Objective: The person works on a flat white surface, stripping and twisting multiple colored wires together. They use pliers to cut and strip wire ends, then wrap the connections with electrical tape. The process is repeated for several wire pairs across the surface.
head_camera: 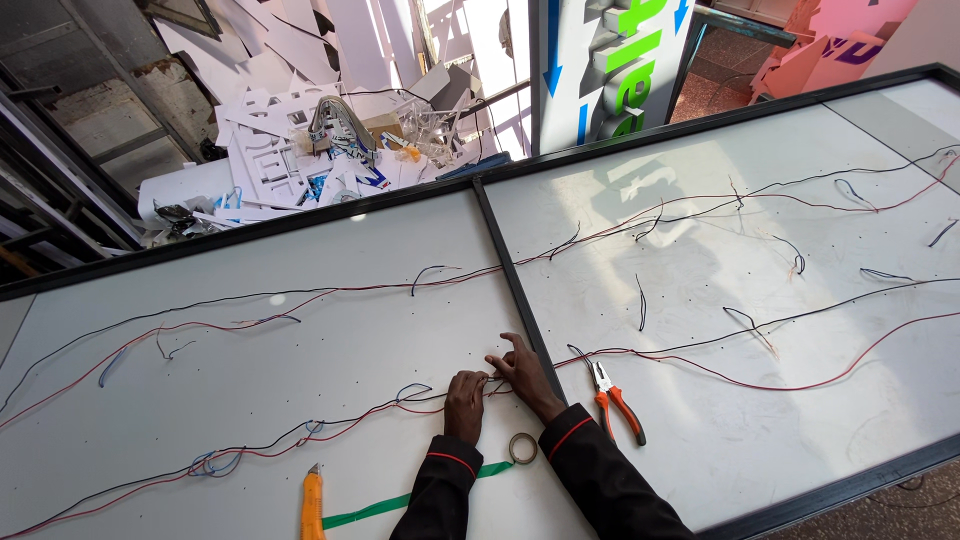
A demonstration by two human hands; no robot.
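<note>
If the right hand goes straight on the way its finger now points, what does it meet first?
The right hand points up and slightly left, beside the black divider bar. First in that line is probably the red and black wires crossing the white panel, though the bar lies very close.

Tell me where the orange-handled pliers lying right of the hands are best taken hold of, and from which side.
Take the pliers by the two orange handles, which splay toward the panel's near edge while the metal jaws point away toward the wires. Come from above and from the near side, probably with the right hand, which is closest. They lie flat on the white panel, so the grip must pinch both handles together.
</note>
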